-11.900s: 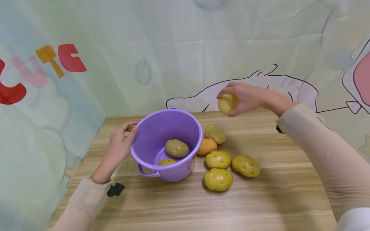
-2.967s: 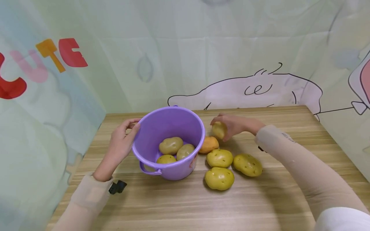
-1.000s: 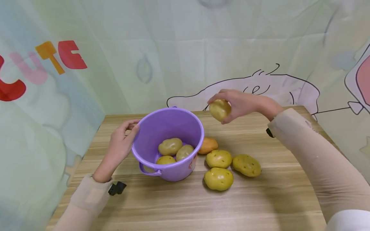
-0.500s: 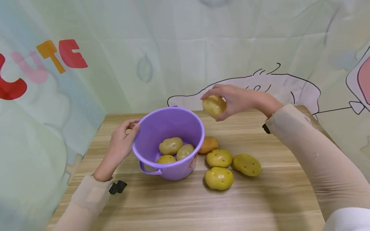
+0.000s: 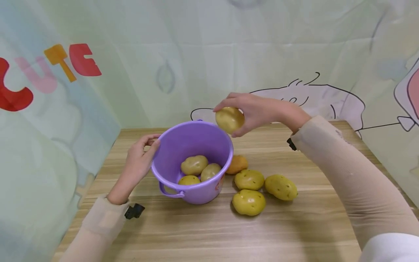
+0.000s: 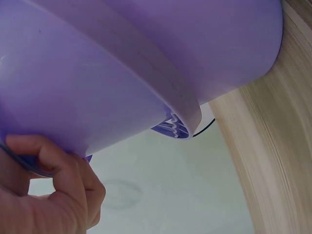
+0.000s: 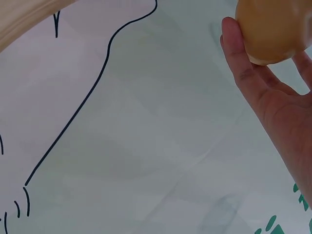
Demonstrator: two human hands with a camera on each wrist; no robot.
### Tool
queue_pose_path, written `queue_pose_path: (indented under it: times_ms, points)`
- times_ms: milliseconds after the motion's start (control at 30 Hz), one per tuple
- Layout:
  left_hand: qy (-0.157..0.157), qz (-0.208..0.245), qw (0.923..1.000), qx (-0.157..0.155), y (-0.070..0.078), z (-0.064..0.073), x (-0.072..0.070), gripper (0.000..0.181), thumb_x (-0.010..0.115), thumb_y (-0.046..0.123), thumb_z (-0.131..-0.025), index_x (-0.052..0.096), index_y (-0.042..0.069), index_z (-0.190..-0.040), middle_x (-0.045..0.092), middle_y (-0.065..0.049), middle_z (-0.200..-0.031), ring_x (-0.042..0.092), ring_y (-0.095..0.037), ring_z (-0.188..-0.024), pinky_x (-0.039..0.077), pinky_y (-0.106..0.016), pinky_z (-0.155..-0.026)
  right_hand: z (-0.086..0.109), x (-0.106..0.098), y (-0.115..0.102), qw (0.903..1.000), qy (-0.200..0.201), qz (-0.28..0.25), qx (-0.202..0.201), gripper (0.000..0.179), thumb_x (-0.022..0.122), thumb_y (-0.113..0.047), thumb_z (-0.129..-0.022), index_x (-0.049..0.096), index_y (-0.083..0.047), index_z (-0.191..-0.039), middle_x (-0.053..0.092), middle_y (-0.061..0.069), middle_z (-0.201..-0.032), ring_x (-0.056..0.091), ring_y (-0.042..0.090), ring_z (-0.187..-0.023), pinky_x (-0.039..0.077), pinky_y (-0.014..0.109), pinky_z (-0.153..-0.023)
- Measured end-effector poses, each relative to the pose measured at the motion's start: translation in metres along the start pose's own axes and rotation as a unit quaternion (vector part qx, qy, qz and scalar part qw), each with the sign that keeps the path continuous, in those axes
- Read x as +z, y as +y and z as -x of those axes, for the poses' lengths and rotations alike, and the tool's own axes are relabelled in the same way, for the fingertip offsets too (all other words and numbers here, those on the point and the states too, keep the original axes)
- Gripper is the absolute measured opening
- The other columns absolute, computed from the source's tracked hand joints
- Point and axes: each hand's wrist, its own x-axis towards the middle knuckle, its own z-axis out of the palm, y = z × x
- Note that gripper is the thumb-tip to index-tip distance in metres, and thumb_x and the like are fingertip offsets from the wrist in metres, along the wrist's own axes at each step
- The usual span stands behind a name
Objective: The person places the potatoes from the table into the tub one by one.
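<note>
My left hand (image 5: 139,158) pinches the left rim of a purple bucket (image 5: 199,194), which leans slightly toward me on the table. The left wrist view shows the same hand (image 6: 58,190) with fingers bent over the rim of the bucket (image 6: 97,78). Inside the bucket lie two tan potatoes (image 5: 194,165) and a yellow potato (image 5: 189,180). Above the bucket's right back rim, my right hand (image 5: 255,111) grips a pale yellow-brown potato (image 5: 230,119) between thumb and fingers. That potato (image 7: 273,29) also appears in the right wrist view, cut off by the frame's edge.
Right of the bucket, three yellow potatoes (image 5: 248,202) and an orange, potato-like piece (image 5: 238,165) lie on the wooden table (image 5: 183,236). Behind the table hangs a printed curtain (image 5: 137,72). A small black device (image 5: 134,211) sits at the left wrist.
Another tan potato has joined those in the bucket since the oldest frame. The right hand has lifted a potato from behind the orange piece and carried it left to above the rim.
</note>
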Motion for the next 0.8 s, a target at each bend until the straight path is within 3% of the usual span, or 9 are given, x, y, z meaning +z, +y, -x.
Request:
queue_pose_path:
  times_ms: [267, 633, 800]
  points:
    - [0.002, -0.001, 1.0, 0.003, 0.0, 0.0, 0.001, 0.04, 0.049, 0.024, -0.106, 0.057, -0.006, -0.131, 0.063, -0.025, -0.106, 0.07, -0.036, -0.078, 0.055, -0.018, -0.063, -0.011, 0.003, -0.016, 0.9997, -0.021, -0.008, -0.009, 0.074, 0.084, -0.029, -0.076, 0.054, -0.019, -0.143, 0.052, 0.005, -0.13, 0.05, 0.017, -0.112, 0.049, 0.034, -0.089]
    - [0.006, -0.005, 1.0, 0.0, -0.001, -0.001, 0.001, 0.04, 0.049, 0.025, -0.106, 0.058, -0.005, -0.131, 0.063, -0.024, -0.106, 0.07, -0.035, -0.079, 0.054, -0.017, -0.064, -0.022, 0.018, -0.027, 0.998, -0.043, 0.005, -0.046, 0.073, 0.081, -0.03, -0.076, 0.053, -0.016, -0.142, 0.05, 0.007, -0.129, 0.051, 0.017, -0.109, 0.048, 0.033, -0.09]
    - [0.002, -0.001, 1.0, -0.002, -0.001, -0.001, 0.001, 0.04, 0.049, 0.026, -0.106, 0.058, -0.004, -0.132, 0.062, -0.024, -0.106, 0.07, -0.035, -0.079, 0.055, -0.018, -0.064, -0.026, 0.023, -0.03, 0.9971, -0.055, 0.006, -0.052, 0.074, 0.08, -0.03, -0.078, 0.052, -0.013, -0.143, 0.048, 0.011, -0.134, 0.05, 0.02, -0.115, 0.046, 0.035, -0.096]
